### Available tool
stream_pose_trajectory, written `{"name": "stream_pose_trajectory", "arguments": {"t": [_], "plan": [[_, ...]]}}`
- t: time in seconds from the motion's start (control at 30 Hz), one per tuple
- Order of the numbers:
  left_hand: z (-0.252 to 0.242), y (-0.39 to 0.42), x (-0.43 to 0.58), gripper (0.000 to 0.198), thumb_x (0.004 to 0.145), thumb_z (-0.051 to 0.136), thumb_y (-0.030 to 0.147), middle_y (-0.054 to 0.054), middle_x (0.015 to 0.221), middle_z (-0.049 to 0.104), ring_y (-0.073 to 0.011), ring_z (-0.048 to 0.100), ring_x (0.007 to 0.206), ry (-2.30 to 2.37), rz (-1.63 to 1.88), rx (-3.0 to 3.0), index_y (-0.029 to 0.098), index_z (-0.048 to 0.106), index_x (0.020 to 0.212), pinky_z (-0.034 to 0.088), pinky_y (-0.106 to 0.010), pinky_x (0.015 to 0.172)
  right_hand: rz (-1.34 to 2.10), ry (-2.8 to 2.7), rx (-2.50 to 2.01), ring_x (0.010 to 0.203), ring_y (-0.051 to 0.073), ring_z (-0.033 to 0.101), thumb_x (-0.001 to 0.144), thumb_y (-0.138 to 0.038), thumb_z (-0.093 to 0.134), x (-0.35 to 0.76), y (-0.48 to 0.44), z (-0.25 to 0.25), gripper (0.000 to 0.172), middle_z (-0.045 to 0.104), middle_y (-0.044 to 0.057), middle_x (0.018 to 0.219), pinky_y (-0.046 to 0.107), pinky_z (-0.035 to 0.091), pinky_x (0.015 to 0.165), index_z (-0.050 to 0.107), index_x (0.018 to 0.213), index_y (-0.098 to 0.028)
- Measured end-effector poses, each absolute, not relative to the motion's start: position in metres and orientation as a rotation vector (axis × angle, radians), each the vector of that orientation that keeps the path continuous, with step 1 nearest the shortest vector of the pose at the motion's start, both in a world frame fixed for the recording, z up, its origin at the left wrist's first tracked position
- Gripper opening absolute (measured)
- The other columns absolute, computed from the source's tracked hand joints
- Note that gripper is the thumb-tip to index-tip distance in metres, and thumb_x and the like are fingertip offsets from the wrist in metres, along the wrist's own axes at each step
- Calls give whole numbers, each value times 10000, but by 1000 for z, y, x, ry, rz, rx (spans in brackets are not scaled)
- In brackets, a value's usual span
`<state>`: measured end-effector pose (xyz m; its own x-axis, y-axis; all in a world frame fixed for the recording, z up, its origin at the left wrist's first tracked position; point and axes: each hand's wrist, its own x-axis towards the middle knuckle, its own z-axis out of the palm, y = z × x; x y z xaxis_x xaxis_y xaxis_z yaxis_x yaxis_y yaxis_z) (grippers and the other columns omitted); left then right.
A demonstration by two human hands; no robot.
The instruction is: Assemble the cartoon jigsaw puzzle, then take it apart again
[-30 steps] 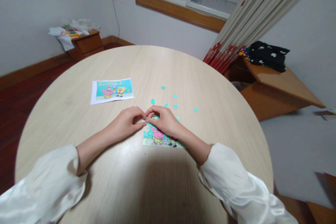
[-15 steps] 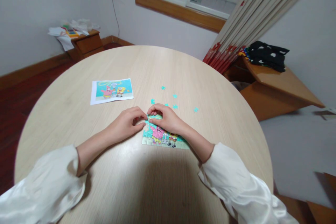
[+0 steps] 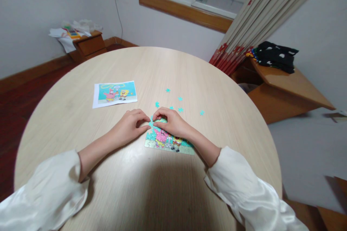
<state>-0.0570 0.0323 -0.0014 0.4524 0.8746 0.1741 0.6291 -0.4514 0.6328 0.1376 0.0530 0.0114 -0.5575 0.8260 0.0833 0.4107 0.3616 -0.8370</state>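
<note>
A mostly assembled jigsaw puzzle (image 3: 159,139) with cartoon figures on turquoise lies flat on the table in front of me. Its upper right part is hidden under my right hand (image 3: 172,122). My left hand (image 3: 135,124) is at the upper left corner, thumb and forefinger bent in around a turquoise puzzle piece (image 3: 151,121) at the edge. From the other side, the right thumb and fingertips press at the same corner. Whether this piece is fully locked in, I cannot tell. Several loose turquoise pieces (image 3: 180,109) lie just beyond the hands.
A printed picture (image 3: 116,94) of the same cartoon scene lies on the round wooden table (image 3: 67,115), left of the loose pieces. Beyond the table stand a small cabinet (image 3: 90,45) with papers at left and a wooden cabinet (image 3: 290,90) with dark cloth at right.
The puzzle has turned slightly, its lower edge shifting a little to the left. Both hands stay at its upper left corner, and the fingertips have moved only slightly.
</note>
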Motion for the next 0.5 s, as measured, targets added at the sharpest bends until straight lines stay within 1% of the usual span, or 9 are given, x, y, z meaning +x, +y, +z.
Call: {"name": "stream_pose_trajectory", "arguments": {"t": [0.13,0.27,0.5], "plan": [[-1,33,-57,166,821,594,328,-33,814,600,-202,539,790,1291,616,2215,186,667,868,386,-352,757,1137,-2131,-1065,789,123,545,720,-93,670,140,55,11,96,605,1,809,274,419,760,617,756,-165],[0,32,-56,175,838,568,336,-31,840,594,-207,530,814,1303,578,2222,183,642,879,360,-376,803,1144,-2138,-1050,795,126,551,698,-118,710,141,55,10,118,613,0,817,271,421,753,626,763,-170],[-3,32,-55,143,828,597,312,-23,851,593,-207,528,824,1328,577,2233,186,631,887,344,-366,803,1118,-2122,-1072,773,118,562,748,-95,649,139,55,10,80,627,-1,802,272,424,755,630,737,-172]]}}
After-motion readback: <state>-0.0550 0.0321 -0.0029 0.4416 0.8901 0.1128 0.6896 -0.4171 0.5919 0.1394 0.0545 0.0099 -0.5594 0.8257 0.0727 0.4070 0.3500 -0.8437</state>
